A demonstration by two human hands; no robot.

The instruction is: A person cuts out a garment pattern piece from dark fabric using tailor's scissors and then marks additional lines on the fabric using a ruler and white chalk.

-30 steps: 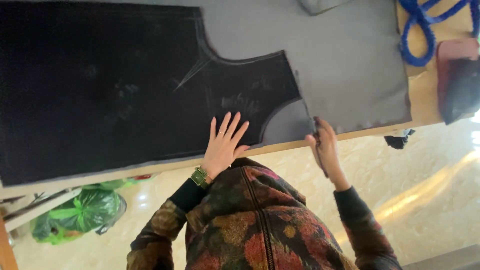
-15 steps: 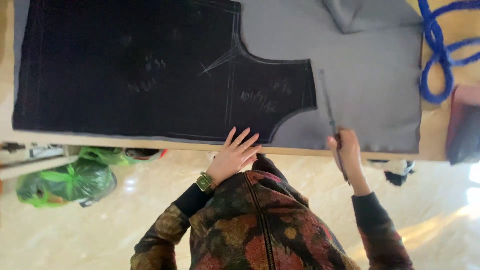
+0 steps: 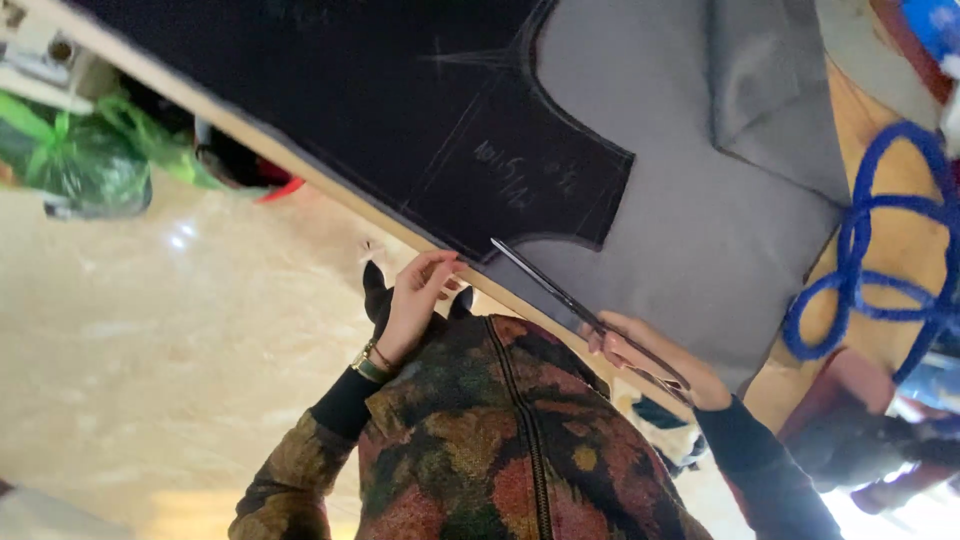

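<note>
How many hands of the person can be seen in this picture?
2. The left hand pinches the black chalk-marked fabric piece at the table edge; the right hand holds long metal scissors over the grey cloth.

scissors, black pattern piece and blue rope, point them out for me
scissors (image 3: 560,290), head view, middle of the long blades
black pattern piece (image 3: 330,90), head view, its broad dark middle
blue rope (image 3: 865,260), head view, on a loop

At twelve o'clock your black pattern piece carries white chalk lines, lying on grey fabric. At three o'clock a blue cord loops over tan wood. Your jacket shows a rust, green and mustard floral pattern; green bag at nine.
</note>
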